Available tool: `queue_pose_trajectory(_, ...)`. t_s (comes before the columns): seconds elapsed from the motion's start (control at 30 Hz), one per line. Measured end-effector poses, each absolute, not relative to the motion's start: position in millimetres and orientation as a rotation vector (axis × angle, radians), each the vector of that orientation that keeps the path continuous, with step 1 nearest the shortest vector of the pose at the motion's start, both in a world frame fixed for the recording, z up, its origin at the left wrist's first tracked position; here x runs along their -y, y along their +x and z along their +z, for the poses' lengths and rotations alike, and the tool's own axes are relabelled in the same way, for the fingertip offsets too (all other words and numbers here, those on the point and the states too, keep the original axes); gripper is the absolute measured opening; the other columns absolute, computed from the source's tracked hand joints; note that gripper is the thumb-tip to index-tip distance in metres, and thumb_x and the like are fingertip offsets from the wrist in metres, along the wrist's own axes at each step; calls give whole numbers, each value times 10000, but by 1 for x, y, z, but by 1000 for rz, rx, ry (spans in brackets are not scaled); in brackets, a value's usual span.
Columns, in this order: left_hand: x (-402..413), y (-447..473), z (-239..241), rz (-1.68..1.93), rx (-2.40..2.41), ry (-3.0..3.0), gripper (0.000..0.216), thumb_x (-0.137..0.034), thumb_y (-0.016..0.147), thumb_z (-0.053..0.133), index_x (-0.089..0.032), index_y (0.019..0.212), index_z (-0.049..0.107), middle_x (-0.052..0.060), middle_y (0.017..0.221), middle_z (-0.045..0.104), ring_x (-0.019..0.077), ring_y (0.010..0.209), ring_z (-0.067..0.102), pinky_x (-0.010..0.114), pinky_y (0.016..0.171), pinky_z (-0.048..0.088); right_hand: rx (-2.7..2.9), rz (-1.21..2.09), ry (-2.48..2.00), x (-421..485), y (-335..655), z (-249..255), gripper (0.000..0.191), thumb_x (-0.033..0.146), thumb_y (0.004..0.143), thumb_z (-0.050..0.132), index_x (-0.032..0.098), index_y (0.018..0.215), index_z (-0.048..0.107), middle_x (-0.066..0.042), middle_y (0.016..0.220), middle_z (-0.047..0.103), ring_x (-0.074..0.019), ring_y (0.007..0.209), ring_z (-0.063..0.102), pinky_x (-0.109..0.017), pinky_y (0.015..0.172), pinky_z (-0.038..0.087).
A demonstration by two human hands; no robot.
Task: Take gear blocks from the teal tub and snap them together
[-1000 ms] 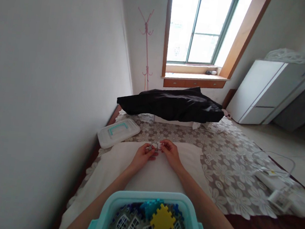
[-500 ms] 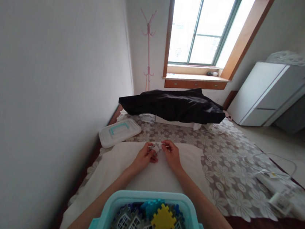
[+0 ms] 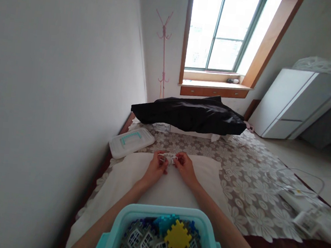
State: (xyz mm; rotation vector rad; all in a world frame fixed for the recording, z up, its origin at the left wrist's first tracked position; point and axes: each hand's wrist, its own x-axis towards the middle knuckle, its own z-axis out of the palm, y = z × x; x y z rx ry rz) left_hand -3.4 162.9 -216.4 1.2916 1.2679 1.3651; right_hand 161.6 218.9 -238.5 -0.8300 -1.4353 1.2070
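My left hand [image 3: 156,168] and my right hand [image 3: 184,168] meet over a white cloth [image 3: 161,187] on the bed. Both pinch a small grey and white interlocking toy piece [image 3: 168,157] held between them, left fingers on its left end, right fingers on its right end. Close to me stands a teal plastic bin [image 3: 158,238] filled with several grey window-like pieces, a yellow piece [image 3: 177,237] and blue ones.
The bin's white lid [image 3: 131,142] lies at the left by the wall. A black garment [image 3: 189,114] covers the far end of the flowered lace bedspread [image 3: 245,181]. White cables and a power strip [image 3: 300,199] lie at the right. A white fridge [image 3: 293,102] stands beyond.
The hands stay together on the small piece, turning it slightly flatter between the fingers. The view has shifted a little to the left.
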Motion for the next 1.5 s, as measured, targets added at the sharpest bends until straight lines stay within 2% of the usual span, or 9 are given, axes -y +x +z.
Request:
queue_pose_trajectory(0.17,-167,-7,-215,1389,-1280,1319,310,-391,843,738,-198,1036,590,65,938,711,193,826,670,281,672,540,1508,1219,-827,-216,161,-236,248,427,834,693,239,994,666,-11,793,678,-195,661,632,-323,649,539)
queue_pose_trajectory(0.37,-167,-7,-212,1372,-1296,1399,265,-399,878,727,-198,1050,701,76,986,759,229,958,718,381,919,572,1602,1067,-856,-214,162,-234,225,394,875,647,236,1026,699,-32,848,719,-212,744,653,-327,717,532)
queue_pose_trajectory(0.57,-168,-10,-214,1383,-1250,1198,470,-534,830,763,-181,1125,668,106,1070,712,237,922,723,345,703,642,1618,967,-866,-213,161,-232,172,366,876,659,233,986,666,-29,859,708,-210,752,642,-332,732,525)
queue_pose_trajectory(0.7,-166,-9,-214,1369,-1252,1188,480,-519,842,753,-183,1160,623,110,1090,699,209,847,715,331,634,647,1685,906,-785,-214,165,-230,174,343,935,594,238,939,733,-67,954,716,-233,889,666,-351,811,530)
queue_pose_trajectory(0.8,-165,-8,-214,1352,-1269,1205,425,-499,855,733,-189,1124,627,106,1117,687,204,854,723,307,615,643,1669,906,-814,-213,166,-230,199,353,940,598,243,1016,745,-72,976,726,-238,889,669,-353,802,537)
queue_pose_trajectory(1.0,-165,-8,-216,1327,-1244,1261,316,-375,854,743,-194,1094,647,105,1152,688,202,861,729,324,653,644,1743,830,-827,-212,165,-231,207,337,956,583,248,1055,741,-72,980,725,-237,846,649,-365,802,523)
queue_pose_trajectory(1.17,-170,-10,-221,1341,-1260,1265,467,-207,722,868,-190,1135,650,99,1102,745,194,855,736,370,807,627,1740,805,-821,-213,167,-226,236,314,961,560,253,1033,776,-86,993,696,-257,924,645,-379,844,516)
queue_pose_trajectory(1.3,-173,-12,-223,1346,-1237,1261,428,-201,735,858,-176,1116,665,78,993,770,203,908,740,371,884,603,1722,835,-850,-213,167,-224,241,300,935,568,247,1001,793,-84,954,675,-248,873,637,-371,803,515)
queue_pose_trajectory(1.5,-172,-13,-222,1332,-1148,1183,458,-272,754,850,-184,1155,647,104,1066,773,218,926,745,371,845,604,1697,869,-869,-213,166,-226,201,325,919,582,245,937,765,-70,935,711,-243,865,654,-356,780,518)
